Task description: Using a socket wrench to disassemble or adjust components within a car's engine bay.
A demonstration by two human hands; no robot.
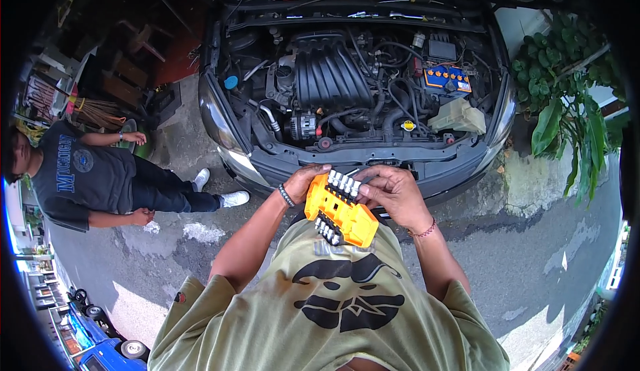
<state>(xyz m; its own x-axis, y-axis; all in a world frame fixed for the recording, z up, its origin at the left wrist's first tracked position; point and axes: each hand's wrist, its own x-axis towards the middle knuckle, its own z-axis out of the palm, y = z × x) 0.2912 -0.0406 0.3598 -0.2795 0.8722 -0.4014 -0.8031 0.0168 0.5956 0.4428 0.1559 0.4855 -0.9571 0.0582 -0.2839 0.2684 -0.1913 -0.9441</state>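
Observation:
A yellow socket holder [352, 220] is tilted in front of my chest, with a row of silver sockets [344, 186] along its far edge. A second row of small silver pieces [327, 231] sits along the near side. My left hand [309, 179] grips the holder at its far left end, thumb along the edge. My right hand [397, 196] is closed in a pinch at the right end of the far row, its fingertips on a socket there. Whether that socket is seated or lifted cannot be made out.
Beyond my hands is a car's open engine bay with a black engine cover [331, 74], a blue battery [447, 80] and a pale plastic container [459, 116]. Several tools [360, 15] lie along its far edge. A person [100, 171] stands at left; a plant [567, 91] grows at right.

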